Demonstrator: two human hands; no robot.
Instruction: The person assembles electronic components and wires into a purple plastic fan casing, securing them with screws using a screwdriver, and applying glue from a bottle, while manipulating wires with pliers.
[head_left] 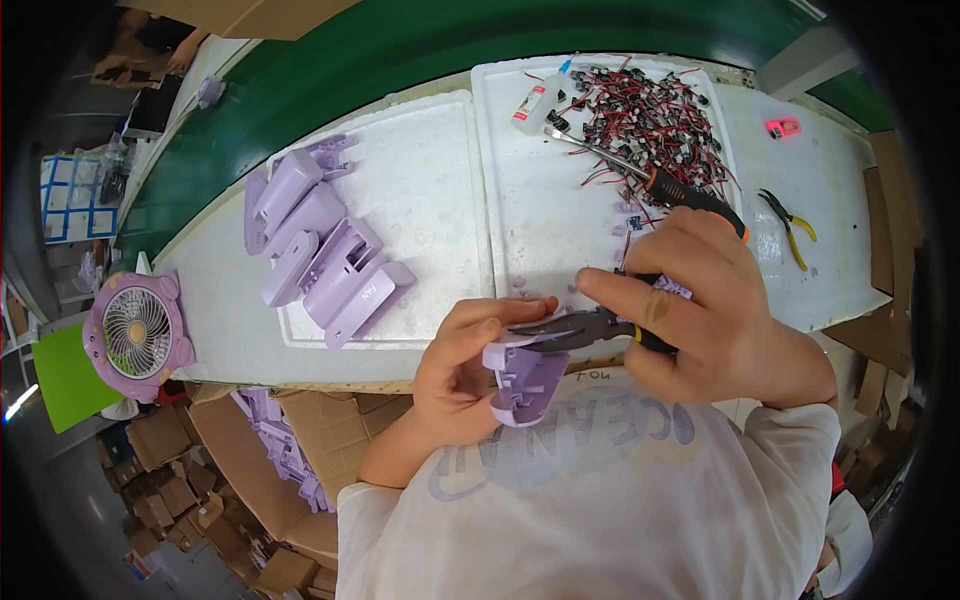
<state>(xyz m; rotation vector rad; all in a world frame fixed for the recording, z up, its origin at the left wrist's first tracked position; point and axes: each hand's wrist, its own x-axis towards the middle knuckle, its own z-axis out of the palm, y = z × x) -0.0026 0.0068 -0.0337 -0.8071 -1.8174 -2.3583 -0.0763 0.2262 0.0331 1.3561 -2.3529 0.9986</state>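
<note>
My left hand (455, 370) is closed around a hollow light-purple plastic shell (530, 388), with its open side showing ribs inside. Dark-jawed pliers (575, 330) are gripped in my right hand (690, 310), and their jaws meet the shell's upper rim. Part of the pliers' handles is hidden by my fingers. A screwdriver (690, 192) with a black and orange handle lies just beyond the right hand, its shaft pointing to the far left; whether my fingers also hold it I cannot tell. Small purple bits (672, 287) show beside that hand.
Several purple housings (340, 255) lie on the left white foam board (440, 200). A heap of small wired parts (650, 120) and a bottle (535, 100) occupy the right board. Yellow-handled pliers (790, 228), a pink object (783, 127), a purple fan (138, 335) and a carton (330, 430) stand around.
</note>
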